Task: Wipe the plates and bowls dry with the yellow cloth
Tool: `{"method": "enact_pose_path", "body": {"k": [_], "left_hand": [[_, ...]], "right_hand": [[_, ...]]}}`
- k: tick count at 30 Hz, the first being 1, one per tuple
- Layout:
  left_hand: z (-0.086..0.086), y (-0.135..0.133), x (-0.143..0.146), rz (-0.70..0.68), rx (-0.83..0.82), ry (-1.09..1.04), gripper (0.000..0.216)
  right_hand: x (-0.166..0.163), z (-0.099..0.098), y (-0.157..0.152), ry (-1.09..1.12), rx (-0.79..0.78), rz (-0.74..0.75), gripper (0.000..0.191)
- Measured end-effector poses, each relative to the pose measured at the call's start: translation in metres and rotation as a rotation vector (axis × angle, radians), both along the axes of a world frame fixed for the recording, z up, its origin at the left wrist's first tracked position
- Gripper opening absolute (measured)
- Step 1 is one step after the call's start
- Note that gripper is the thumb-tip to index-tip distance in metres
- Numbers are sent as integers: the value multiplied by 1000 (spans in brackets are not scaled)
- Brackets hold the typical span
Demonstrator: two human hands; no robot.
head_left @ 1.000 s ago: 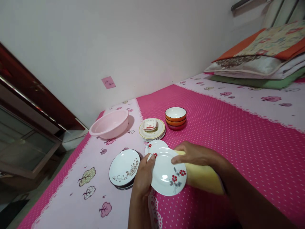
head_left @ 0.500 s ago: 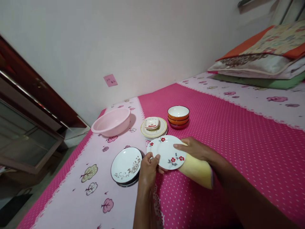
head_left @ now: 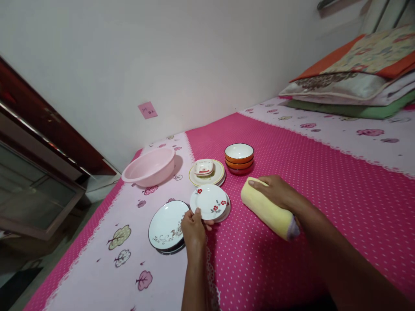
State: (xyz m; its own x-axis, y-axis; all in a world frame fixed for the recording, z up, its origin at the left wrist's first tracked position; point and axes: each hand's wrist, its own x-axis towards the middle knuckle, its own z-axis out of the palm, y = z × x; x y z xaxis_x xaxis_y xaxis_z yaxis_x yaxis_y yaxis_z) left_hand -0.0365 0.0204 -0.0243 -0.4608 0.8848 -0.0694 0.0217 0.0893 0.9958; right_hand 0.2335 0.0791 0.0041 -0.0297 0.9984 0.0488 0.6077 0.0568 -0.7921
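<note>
My left hand [head_left: 195, 224] grips the near edge of a small white plate [head_left: 207, 199] with red flowers, thumb on top and fingers beneath. Another plate rim [head_left: 228, 211] shows just below it on the right. My right hand [head_left: 274, 190] is closed around a folded yellow cloth [head_left: 266, 209], apart from the plate. Left of my left hand lies a stack of dark-rimmed plates [head_left: 165, 222] with a brown flower pattern. Beyond the held plate, small square dishes [head_left: 203, 167] sit on a stack of yellow-rimmed plates [head_left: 219, 172]. Orange bowls [head_left: 239, 159] stand stacked to their right.
A pink basin [head_left: 149, 168] stands at the far left near the wall. Pillows [head_left: 350, 86] are piled at the far right. Everything rests on a bed with a pink dotted sheet [head_left: 324, 185]. A pink note [head_left: 148, 110] is on the wall.
My right hand has moved off the plate, taking the yellow cloth to the right. The flowered plate has shifted left in my left hand and turned.
</note>
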Motion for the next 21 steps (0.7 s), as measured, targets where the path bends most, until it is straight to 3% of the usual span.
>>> {"method": "enact_pose_path", "body": {"k": [21], "left_hand": [[-28,14,-1,-70,-40,158,27]], "right_hand": [[-6,0,-2,-144,2,70,45]]}}
